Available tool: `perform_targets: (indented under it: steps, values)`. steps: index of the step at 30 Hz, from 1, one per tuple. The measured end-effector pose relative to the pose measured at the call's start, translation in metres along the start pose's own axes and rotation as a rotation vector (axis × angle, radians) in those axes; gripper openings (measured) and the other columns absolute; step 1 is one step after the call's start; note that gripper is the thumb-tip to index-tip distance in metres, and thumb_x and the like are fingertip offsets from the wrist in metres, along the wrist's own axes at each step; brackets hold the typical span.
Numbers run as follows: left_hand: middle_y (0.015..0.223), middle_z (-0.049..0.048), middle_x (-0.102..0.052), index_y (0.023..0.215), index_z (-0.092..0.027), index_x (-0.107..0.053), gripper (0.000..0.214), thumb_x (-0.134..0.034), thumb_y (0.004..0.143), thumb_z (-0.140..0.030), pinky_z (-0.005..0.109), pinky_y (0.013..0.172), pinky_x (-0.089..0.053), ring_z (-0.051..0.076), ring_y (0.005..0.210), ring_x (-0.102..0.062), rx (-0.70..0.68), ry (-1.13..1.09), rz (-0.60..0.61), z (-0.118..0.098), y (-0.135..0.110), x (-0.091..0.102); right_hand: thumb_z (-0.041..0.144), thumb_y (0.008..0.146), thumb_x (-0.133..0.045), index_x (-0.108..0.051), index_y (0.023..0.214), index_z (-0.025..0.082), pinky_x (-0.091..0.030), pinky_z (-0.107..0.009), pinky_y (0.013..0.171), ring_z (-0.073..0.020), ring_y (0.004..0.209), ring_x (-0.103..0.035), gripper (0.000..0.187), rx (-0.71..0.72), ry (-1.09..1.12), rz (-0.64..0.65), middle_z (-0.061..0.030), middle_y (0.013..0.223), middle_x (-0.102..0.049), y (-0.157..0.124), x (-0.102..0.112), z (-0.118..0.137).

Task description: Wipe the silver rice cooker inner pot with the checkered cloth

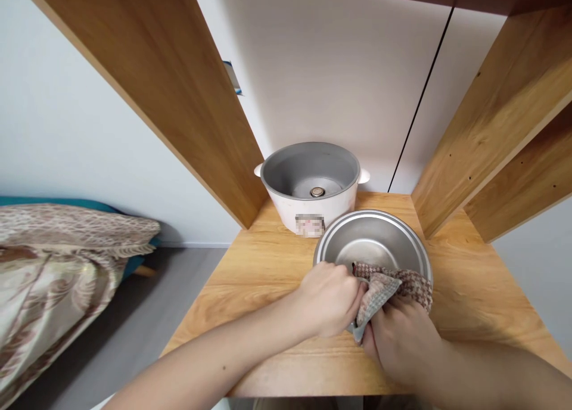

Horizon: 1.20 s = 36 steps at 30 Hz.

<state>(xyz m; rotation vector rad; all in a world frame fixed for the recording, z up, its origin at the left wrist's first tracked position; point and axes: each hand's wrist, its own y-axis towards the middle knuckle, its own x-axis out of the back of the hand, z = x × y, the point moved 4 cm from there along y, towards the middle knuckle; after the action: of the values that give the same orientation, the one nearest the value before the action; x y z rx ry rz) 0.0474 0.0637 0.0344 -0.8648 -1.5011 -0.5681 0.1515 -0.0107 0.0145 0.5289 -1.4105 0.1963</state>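
Checked cloth [378, 292] – one, brown-and-white check with a greyish reverse, bunched and folded; draped at the near right side of a bowl, its brown part spreading inside and over the rim.

Right hand [404, 341] – closed on the cloth from the near side, fingers curled out of sight beneath the folds.

Left hand [333, 300] – a fist, knuckles up, gripping the cloth's left edge at the near left of the bowl. The cloth spans the narrow gap between the two fists, its loose spread lying beyond and to the right of the right hand, which is the nearer to it.

Metal bowl [397, 237] – round, so no long axis; upright, mouth up, its floor beyond both fists.

Wooden tabletop [250, 291] – bearing bowl and cooker.

Cooker body [335, 208] – pale outside, grey within, two side handles; behind the bowl to the left, nearer the left hand. Contact with the bowl cannot be told.

Wooden uprights [179, 100], one each side; pale panel [330, 82] behind.
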Motion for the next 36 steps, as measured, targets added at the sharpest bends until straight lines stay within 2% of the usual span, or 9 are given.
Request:
perform_targets:
  steps: [2,5,13,17,19,22,26,31,36]
  values:
    - [0.069,0.0116,-0.067,0.072,-0.018,-0.066,0.047,-0.029,0.093,-0.039,0.033,0.057,-0.045,0.024,0.06,-0.065,0.009,-0.013,0.013,-0.001,0.0,0.0,0.023,0.08,-0.052,-0.06,0.081,0.017,-0.035,-0.031,0.058,-0.0209,0.062,-0.06,0.01,-0.036,-0.007,-0.066,-0.0068,0.069,-0.067,-0.001,-0.002,0.004]
    - [0.069,0.011,-0.067,0.073,-0.018,-0.066,0.048,-0.028,0.094,-0.039,0.032,0.055,-0.044,0.024,0.061,-0.065,0.009,-0.006,0.028,-0.001,0.0,0.002,0.023,0.079,-0.051,-0.059,0.079,0.017,-0.035,-0.032,0.057,-0.0202,0.059,-0.059,0.009,-0.045,-0.017,-0.085,-0.0068,0.067,-0.066,0.0,-0.003,0.006]
    - [0.066,0.0095,-0.066,0.067,-0.017,-0.063,0.049,-0.027,0.095,-0.036,0.031,0.055,-0.044,0.02,0.057,-0.063,-0.091,0.003,-0.041,0.004,-0.001,0.001,0.028,0.087,-0.048,-0.061,0.088,0.016,-0.041,-0.034,0.064,-0.0223,0.07,-0.064,0.017,0.072,0.006,0.111,-0.0095,0.081,-0.07,0.003,0.002,-0.006]
    - [0.063,0.0085,-0.064,0.065,-0.017,-0.062,0.049,-0.027,0.095,-0.035,0.03,0.054,-0.043,0.02,0.054,-0.061,-0.085,0.017,-0.048,0.004,-0.001,0.001,0.029,0.089,-0.046,-0.062,0.087,0.016,-0.041,-0.034,0.065,-0.0217,0.07,-0.064,0.02,0.109,0.012,0.151,-0.0094,0.082,-0.071,0.002,0.002,-0.01]
    - [0.064,0.0094,-0.064,0.066,-0.017,-0.063,0.051,-0.025,0.095,-0.035,0.031,0.054,-0.043,0.02,0.055,-0.062,-0.064,0.022,-0.041,0.003,0.0,0.001,0.028,0.087,-0.048,-0.062,0.085,0.017,-0.04,-0.033,0.064,-0.0214,0.068,-0.063,0.018,0.085,0.008,0.122,-0.0084,0.078,-0.07,0.001,0.001,-0.008]
    - [0.064,0.0102,-0.065,0.067,-0.017,-0.064,0.054,-0.023,0.095,-0.037,0.031,0.053,-0.042,0.022,0.056,-0.063,-0.056,0.034,-0.019,0.002,-0.001,0.002,0.027,0.082,-0.052,-0.061,0.083,0.018,-0.037,-0.032,0.06,-0.0216,0.064,-0.062,0.013,0.004,0.0,0.012,-0.0064,0.071,-0.068,-0.001,0.001,-0.003]
    - [0.062,0.0092,-0.064,0.07,-0.018,-0.064,0.051,-0.026,0.094,-0.041,0.031,0.051,-0.041,0.022,0.054,-0.062,-0.049,0.003,-0.024,0.001,-0.001,0.003,0.024,0.078,-0.053,-0.061,0.084,0.019,-0.034,-0.032,0.058,-0.0213,0.061,-0.06,0.011,-0.049,-0.005,-0.082,-0.0057,0.07,-0.067,-0.002,0.0,0.006]
    - [0.063,0.0091,-0.065,0.07,-0.018,-0.064,0.047,-0.031,0.093,-0.044,0.031,0.053,-0.041,0.021,0.055,-0.062,-0.043,-0.014,-0.026,0.002,0.001,0.003,0.025,0.078,-0.052,-0.059,0.081,0.019,-0.033,-0.032,0.058,-0.0202,0.058,-0.058,0.01,-0.055,-0.032,-0.122,-0.0057,0.067,-0.065,0.0,-0.002,0.008]
    - [0.064,0.0096,-0.065,0.068,-0.018,-0.064,0.053,-0.025,0.095,-0.04,0.032,0.055,-0.043,0.021,0.056,-0.062,-0.056,0.007,-0.016,0.004,0.0,0.002,0.027,0.081,-0.051,-0.06,0.084,0.018,-0.036,-0.032,0.06,-0.0208,0.062,-0.06,0.014,-0.013,-0.012,-0.086,-0.0067,0.071,-0.068,-0.001,-0.001,0.004]
